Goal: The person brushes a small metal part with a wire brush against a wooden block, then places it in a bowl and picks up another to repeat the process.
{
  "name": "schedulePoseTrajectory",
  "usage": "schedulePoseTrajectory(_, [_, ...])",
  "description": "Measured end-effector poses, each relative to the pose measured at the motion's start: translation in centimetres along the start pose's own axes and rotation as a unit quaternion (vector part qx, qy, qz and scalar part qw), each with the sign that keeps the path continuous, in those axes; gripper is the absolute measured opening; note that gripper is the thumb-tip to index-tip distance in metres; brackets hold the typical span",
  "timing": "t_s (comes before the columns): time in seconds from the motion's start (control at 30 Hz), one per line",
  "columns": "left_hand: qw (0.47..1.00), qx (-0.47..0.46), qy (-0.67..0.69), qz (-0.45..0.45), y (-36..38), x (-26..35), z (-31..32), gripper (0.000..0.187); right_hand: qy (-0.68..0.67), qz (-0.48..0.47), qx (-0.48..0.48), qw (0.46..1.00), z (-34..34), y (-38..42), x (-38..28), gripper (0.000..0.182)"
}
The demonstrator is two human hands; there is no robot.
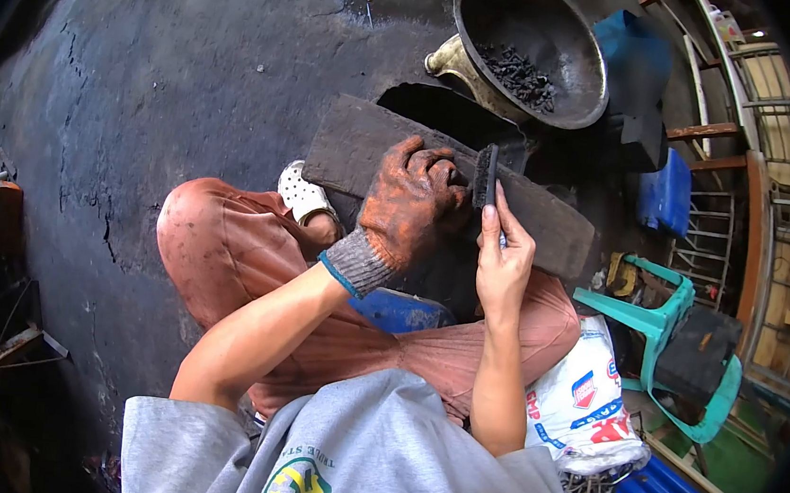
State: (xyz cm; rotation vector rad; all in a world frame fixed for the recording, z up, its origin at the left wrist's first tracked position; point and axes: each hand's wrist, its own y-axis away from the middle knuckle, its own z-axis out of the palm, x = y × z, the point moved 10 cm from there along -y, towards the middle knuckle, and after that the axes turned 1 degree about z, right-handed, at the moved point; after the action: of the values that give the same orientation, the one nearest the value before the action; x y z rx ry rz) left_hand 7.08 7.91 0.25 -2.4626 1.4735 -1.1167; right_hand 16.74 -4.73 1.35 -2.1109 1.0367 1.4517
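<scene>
From my remote station, I see the brush (pixel 483 177) between one and two o'clock, pinched by the right hand (pixel 505 257), thumb against fingers, bristles turned toward nine, probably to face the gloved left hand (pixel 407 198). That hand, at twelve, curls its fingers above the plank (pixel 352 147), likely a work surface; I can't tell whether they hold anything. The left forearm (pixel 278 326) slants from eight, the right forearm (pixel 497 375) from five.

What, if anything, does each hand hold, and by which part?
Right hand: a brush, by its lower end. Gloved left hand: cannot be told.
</scene>
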Motion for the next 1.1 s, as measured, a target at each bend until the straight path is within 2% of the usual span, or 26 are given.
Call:
schedulePoseTrajectory(0.07, [0.999,0.036,-0.012,-0.002,0.0,0.2,-0.8,0.02,0.052,0.011,0.009,0.999,-0.3,1.4,0.2,0.046])
schedulePoseTrajectory(0.1, [0.999,0.036,-0.013,-0.003,0.1,0.1,-0.7,0.02,0.047,-0.014,0.019,0.999,-0.6,2.7,0.6,0.046])
schedulePoseTrajectory(0.2, [1.0,0.009,0.007,0.007,0.3,0.2,0.0,0.021,0.027,0.028,-0.002,0.999,-1.7,5.8,1.8,0.045])
schedulePoseTrajectory(0.33, [1.0,0.002,0.003,0.025,0.2,0.4,-0.1,0.022,0.02,-0.007,0.005,1.0,-1.6,3.8,0.3,0.045])
schedulePoseTrajectory(0.4, [1.0,-0.003,-0.01,0.021,0.0,0.3,0.4,0.023,0.046,-0.003,0.002,0.999,-0.4,1.1,-0.3,0.044])
schedulePoseTrajectory(0.43, [0.999,-0.009,-0.022,0.024,-0.2,0.5,0.3,0.023,0.051,0.039,0.003,0.998,-0.3,0.2,-0.2,0.044])
schedulePoseTrajectory(0.57, [0.997,0.002,-0.048,0.06,-0.2,1.7,-0.9,0.023,0.045,-0.018,0.03,0.998,-0.7,2.1,0.3,0.046])
schedulePoseTrajectory(0.6, [0.997,0.002,-0.046,0.06,-0.3,1.7,-0.7,0.023,0.048,0.013,0.015,0.999,-1.2,3.3,1.2,0.046])
schedulePoseTrajectory(0.77, [1.0,0.011,0.011,0.016,0.0,0.5,0.1,0.026,0.001,0.037,0.003,0.999,-3.6,6.1,2.3,0.045])
schedulePoseTrajectory(0.87, [0.999,0.007,-0.015,0.032,0.1,0.6,0.1,0.028,0.007,0.022,0.0,1.0,-1.5,2.8,0.5,0.045])
schedulePoseTrajectory(0.9, [0.999,0.008,-0.016,0.035,-0.1,0.8,0.0,0.028,0.008,-0.01,0.005,1.0,-0.7,1.5,0.1,0.044])
schedulePoseTrajectory(0.97, [1.0,-0.014,-0.006,0.002,-0.4,0.1,0.0,0.027,0.008,0.022,-0.003,1.0,-0.3,0.5,0.6,0.045])
schedulePoseTrajectory(1.1, [0.999,-0.02,-0.007,0.028,-0.6,1.5,-0.6,0.024,0.012,0.07,-0.018,0.997,-1.0,1.4,2.0,0.045])
